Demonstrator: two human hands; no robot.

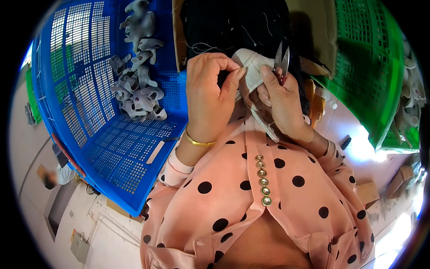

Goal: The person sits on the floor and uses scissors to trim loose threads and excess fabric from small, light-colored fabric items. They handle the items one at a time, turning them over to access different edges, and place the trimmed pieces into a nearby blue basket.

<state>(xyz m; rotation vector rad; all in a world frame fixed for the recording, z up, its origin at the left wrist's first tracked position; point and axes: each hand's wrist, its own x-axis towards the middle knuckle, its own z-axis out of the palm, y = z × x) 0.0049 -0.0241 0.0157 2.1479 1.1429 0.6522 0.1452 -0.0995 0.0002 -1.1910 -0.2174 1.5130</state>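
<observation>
A: Where are we?
B: Trimming, we judge. Left hand [208, 96] pinches the small white stitched fabric piece [251, 71] at 12 o'clock; right hand [280, 101] grips it plus silver thread snips [282, 60].
A: Next?
B: Probably close the snips on loose thread.

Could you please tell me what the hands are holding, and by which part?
Both hands pinch the small white fabric piece at its upper edge; the right hand also grips small metal thread snips by their handle.

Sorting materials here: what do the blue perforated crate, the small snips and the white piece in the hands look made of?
Blue perforated crate: moulded plastic, glossy grid. Small snips: metal, shiny pointed blades. White piece: likely stitched fabric, matte and folding softly.
</observation>
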